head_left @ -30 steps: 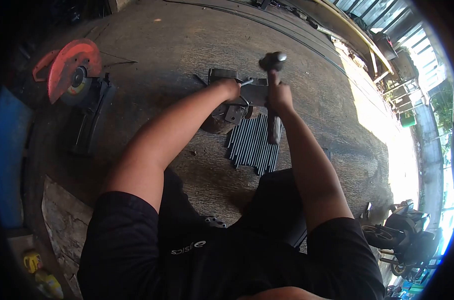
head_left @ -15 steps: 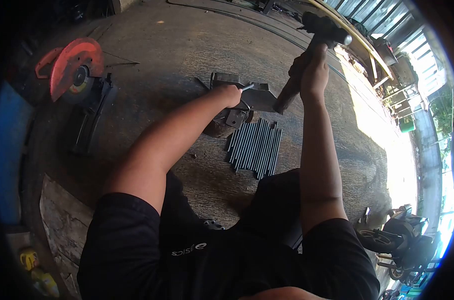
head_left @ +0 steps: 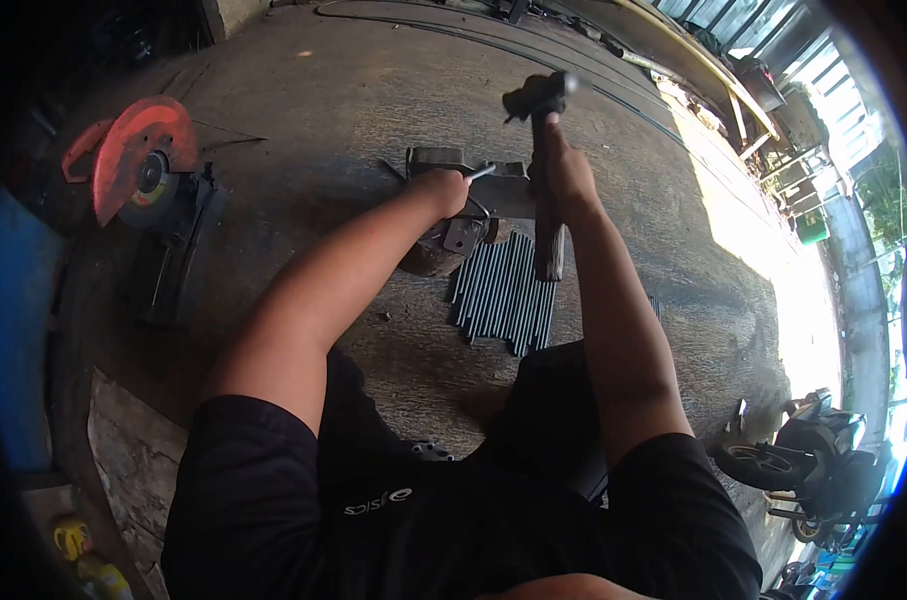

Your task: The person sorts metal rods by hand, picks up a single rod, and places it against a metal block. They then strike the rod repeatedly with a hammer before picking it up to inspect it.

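My left hand (head_left: pixel 444 191) is closed round a short metal rod (head_left: pixel 482 172), whose end sticks out to the right over a dark metal block (head_left: pixel 511 196). My right hand (head_left: pixel 571 178) grips the wooden handle of a hammer (head_left: pixel 549 222), its head raised away from the block. Beside the block is a bracket with a hole (head_left: pixel 461 236). A row of thin metal rods (head_left: pixel 507 297) lies on the floor nearer to me, partly behind the hammer handle.
At the left stands a cut-off saw with a red guard (head_left: pixel 139 150). A motorcycle (head_left: pixel 814 455) is at the lower right. Long bars (head_left: pixel 639 115) lie across the far floor. Yellow items (head_left: pixel 74 540) are at the lower left.
My right hand has brought the hammer left and lower, closer to the block. My left hand still holds the rod, and the view has shifted slightly.
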`<state>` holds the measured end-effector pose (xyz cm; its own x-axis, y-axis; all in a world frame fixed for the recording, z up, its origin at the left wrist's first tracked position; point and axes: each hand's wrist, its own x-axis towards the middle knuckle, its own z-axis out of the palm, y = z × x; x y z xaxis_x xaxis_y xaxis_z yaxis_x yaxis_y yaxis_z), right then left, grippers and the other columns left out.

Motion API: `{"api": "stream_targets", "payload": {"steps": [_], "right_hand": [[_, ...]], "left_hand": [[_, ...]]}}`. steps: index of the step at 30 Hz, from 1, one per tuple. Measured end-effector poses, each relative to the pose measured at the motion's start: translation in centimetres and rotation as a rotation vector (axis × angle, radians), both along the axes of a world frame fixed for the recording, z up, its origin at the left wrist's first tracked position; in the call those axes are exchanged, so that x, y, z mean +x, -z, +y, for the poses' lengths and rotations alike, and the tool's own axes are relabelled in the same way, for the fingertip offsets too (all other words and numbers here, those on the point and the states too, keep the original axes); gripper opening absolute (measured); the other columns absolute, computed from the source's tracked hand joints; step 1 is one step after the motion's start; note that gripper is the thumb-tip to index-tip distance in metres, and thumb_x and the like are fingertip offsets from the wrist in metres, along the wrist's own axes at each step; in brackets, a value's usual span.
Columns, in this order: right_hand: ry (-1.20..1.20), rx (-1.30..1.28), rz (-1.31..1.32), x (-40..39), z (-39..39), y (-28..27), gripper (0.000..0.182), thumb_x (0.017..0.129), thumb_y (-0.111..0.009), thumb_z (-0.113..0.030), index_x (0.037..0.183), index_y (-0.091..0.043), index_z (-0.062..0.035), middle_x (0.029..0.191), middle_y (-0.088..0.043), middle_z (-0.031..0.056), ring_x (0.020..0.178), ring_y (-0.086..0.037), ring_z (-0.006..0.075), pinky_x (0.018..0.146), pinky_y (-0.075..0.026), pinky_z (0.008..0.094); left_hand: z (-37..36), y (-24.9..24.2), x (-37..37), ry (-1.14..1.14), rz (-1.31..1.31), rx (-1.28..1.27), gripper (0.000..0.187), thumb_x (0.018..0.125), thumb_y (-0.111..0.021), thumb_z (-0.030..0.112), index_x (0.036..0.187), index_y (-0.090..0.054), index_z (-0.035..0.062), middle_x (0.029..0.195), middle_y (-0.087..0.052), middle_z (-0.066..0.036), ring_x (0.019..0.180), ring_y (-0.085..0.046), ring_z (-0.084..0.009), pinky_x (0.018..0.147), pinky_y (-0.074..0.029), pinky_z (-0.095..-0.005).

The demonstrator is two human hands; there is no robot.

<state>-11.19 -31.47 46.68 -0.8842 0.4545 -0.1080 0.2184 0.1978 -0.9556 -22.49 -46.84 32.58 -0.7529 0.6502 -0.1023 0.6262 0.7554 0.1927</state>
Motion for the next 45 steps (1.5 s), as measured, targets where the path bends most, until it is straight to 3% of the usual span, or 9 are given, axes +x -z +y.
{"api": "stream_targets", "payload": {"steps": [7,10,16,22,25,29,33,42,45], "right_hand": [[0.097,0.051,0.593,-1.2,1.2,0.5,0.068,0.093,-0.041,-0.060,0.082,-0.057,0.0047,0.059,-0.056,0.0097,0.052,-0.060,0.0218,0.048,-0.047,0.0331],[-0.090,0.380,-0.352,0.2,0.4,5.7,0.082,0.090,-0.039,-0.068,0.089,-0.061,0.0107,0.066,-0.061,0.0159,0.056,-0.062,0.0287,0.054,-0.051,0.0401],[0.027,0.021,-0.321,0.3,1.7,5.2,0.070,0.086,-0.052,-0.064,0.091,-0.062,0.0054,0.068,-0.056,0.0111,0.053,-0.055,0.0210,0.050,-0.047,0.0350],[0.052,-0.243,0.387,1.0,0.0,-3.4,0.056,0.094,-0.046,-0.053,0.079,-0.053,-0.0006,0.061,-0.053,0.0081,0.049,-0.055,0.0172,0.046,-0.046,0.0312],[0.094,0.041,0.520,0.2,0.9,-1.3,0.058,0.095,-0.043,-0.053,0.082,-0.055,0.0023,0.059,-0.056,0.0097,0.048,-0.058,0.0196,0.046,-0.047,0.0328],[-0.127,0.402,-0.360,-0.4,1.1,6.0,0.077,0.091,-0.042,-0.064,0.084,-0.062,0.0104,0.071,-0.063,0.0184,0.066,-0.065,0.0290,0.063,-0.051,0.0395],[0.049,0.346,-0.323,0.8,0.0,6.2,0.079,0.088,-0.044,-0.066,0.085,-0.065,0.0097,0.078,-0.064,0.0187,0.065,-0.064,0.0276,0.062,-0.050,0.0381],[0.019,-0.190,0.543,1.6,0.4,-4.7,0.057,0.097,-0.041,-0.051,0.078,-0.054,0.0004,0.062,-0.055,0.0080,0.050,-0.055,0.0163,0.047,-0.046,0.0312],[0.085,0.010,0.684,-1.1,2.3,1.9,0.063,0.097,-0.036,-0.054,0.079,-0.054,0.0039,0.057,-0.053,0.0098,0.047,-0.055,0.0198,0.047,-0.047,0.0335]], "left_hand": [[-0.6,-3.6,2.8,-0.214,-0.115,0.153,0.043,0.100,-0.036,0.035,0.102,-0.065,0.0036,0.105,-0.065,-0.022,0.100,-0.063,-0.0376,0.086,-0.049,-0.0485],[0.0,-4.2,3.6,-0.226,-0.199,0.078,0.044,0.099,-0.037,0.037,0.102,-0.066,0.0043,0.112,-0.064,-0.022,0.105,-0.061,-0.0371,0.088,-0.049,-0.0478],[0.0,-4.1,3.6,-0.238,-0.045,0.053,0.041,0.098,-0.041,0.038,0.103,-0.068,0.0075,0.106,-0.068,-0.014,0.098,-0.066,-0.0324,0.083,-0.052,-0.0431],[-0.5,-2.8,3.2,-0.189,0.048,0.144,0.041,0.098,-0.041,0.036,0.094,-0.064,0.0023,0.094,-0.068,-0.021,0.089,-0.067,-0.0370,0.078,-0.052,-0.0486],[-0.7,-2.8,3.1,-0.171,0.070,0.175,0.041,0.098,-0.041,0.036,0.094,-0.064,0.0020,0.094,-0.068,-0.021,0.089,-0.067,-0.0365,0.077,-0.053,-0.0482],[-0.5,-2.9,3.5,-0.165,0.014,0.117,0.041,0.098,-0.041,0.036,0.095,-0.064,0.0029,0.095,-0.068,-0.020,0.089,-0.067,-0.0364,0.077,-0.053,-0.0479],[-0.2,-3.5,3.1,-0.179,0.049,0.085,0.039,0.098,-0.041,0.037,0.097,-0.064,0.0049,0.096,-0.068,-0.018,0.089,-0.067,-0.0362,0.078,-0.053,-0.0476],[-0.4,-3.4,3.4,-0.179,0.068,0.072,0.039,0.098,-0.041,0.037,0.099,-0.066,0.0068,0.097,-0.070,-0.015,0.091,-0.068,-0.0308,0.077,-0.054,-0.0447],[-0.5,-3.2,3.3,-0.177,0.079,0.089,0.039,0.098,-0.041,0.036,0.099,-0.066,0.0067,0.096,-0.070,-0.014,0.092,-0.068,-0.0302,0.075,-0.054,-0.0438]]}}
